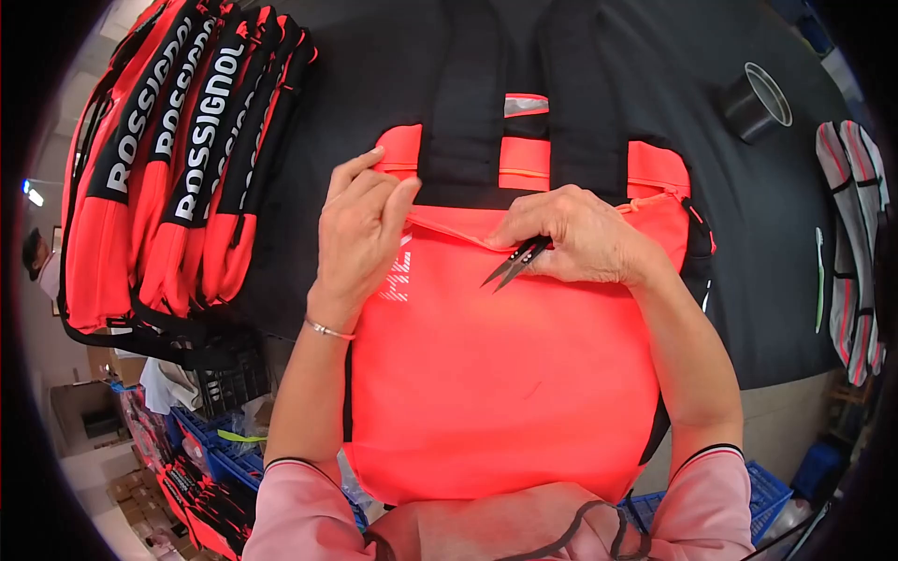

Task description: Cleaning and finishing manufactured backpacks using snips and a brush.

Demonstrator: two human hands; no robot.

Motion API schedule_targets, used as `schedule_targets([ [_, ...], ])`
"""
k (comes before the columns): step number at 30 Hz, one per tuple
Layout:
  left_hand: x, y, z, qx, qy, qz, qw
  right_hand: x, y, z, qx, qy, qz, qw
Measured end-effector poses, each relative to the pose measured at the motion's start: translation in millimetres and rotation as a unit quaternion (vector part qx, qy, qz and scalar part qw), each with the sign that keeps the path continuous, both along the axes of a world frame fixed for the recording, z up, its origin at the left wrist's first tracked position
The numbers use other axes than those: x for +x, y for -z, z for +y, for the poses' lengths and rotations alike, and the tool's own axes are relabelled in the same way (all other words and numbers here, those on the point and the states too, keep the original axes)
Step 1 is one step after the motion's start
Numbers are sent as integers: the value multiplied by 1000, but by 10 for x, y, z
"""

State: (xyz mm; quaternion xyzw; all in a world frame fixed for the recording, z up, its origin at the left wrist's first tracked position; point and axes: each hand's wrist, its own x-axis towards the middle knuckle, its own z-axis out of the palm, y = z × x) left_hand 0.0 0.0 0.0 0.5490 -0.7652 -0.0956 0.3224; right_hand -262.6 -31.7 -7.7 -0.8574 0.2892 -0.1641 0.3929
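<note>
A bright coral-red backpack (505,374) with black trim lies in front of me, its two wide black straps (585,112) stretching away over the table. At its upper left corner, my left hand (360,224) is closed on the fabric beside the zipper seam; a bracelet circles that wrist. My right hand (585,234) holds small black thread snips (513,266) with the blades apart, pointing down and left. The same hand's fingertips pinch the lifted fabric edge along the zipper. An orange zipper pull (645,203) sits at the seam's right end.
Several red and black bags (201,168) stand in a row at the left of the black-covered table (748,215). A dark cup (756,101), a toothbrush (819,280) and grey straps (849,252) lie to the right. Blue crates (767,500) are below the table.
</note>
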Motion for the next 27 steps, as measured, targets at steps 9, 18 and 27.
schedule_targets([
  [9,-314,15,-80,-35,-132,-124,983,50,-104,118,-29,13,40,999],
  [18,-351,277,-141,-124,-152,-232,953,67,-154,145,-14,42,70,997],
  [27,-261,388,6,-143,-112,-136,974,138,-29,-61,110,108,-102,983],
])
